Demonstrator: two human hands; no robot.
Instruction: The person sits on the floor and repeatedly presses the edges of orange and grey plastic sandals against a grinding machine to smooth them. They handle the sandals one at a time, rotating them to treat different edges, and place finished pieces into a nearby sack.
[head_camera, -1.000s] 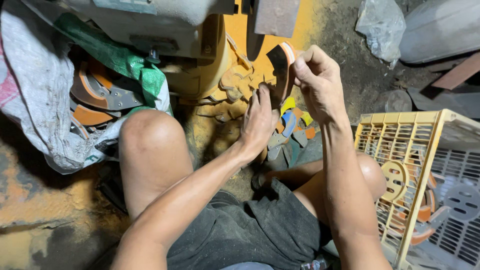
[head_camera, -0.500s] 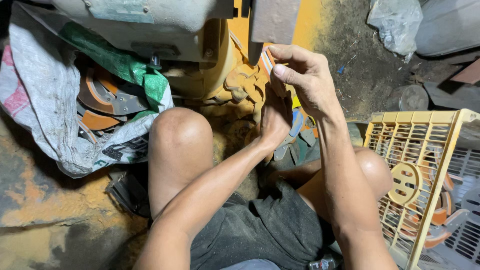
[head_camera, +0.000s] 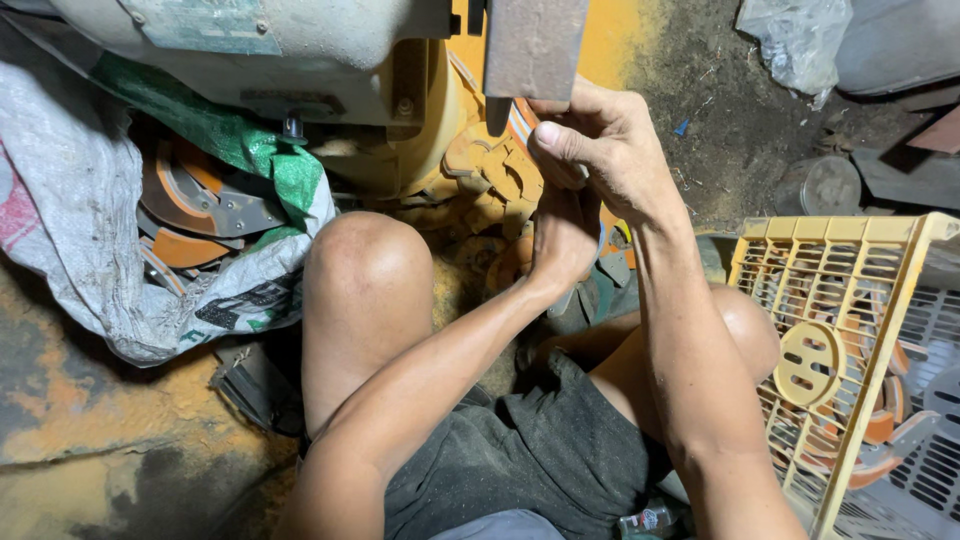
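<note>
A: What is held by the right hand (head_camera: 610, 150)?
B: A thin orange-and-white curved piece (head_camera: 520, 122) is pinched between its fingers, just below the grey metal block (head_camera: 535, 45).
A: And the left hand (head_camera: 563, 240)?
B: It is raised beneath; its grip cannot be determined. A yellow plastic crate (head_camera: 850, 300) is located on the right.

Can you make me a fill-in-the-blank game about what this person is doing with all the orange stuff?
1. Both hands are raised to a dusty ____ machine.
2. The right hand pinches a thin orange piece with the thumb and ____.
3. The white sack of orange and grey parts lies beside the person's ____ knee.
4. The crate by the right arm is coloured ____.

Missing words: orange; fingers; left; yellow
</note>
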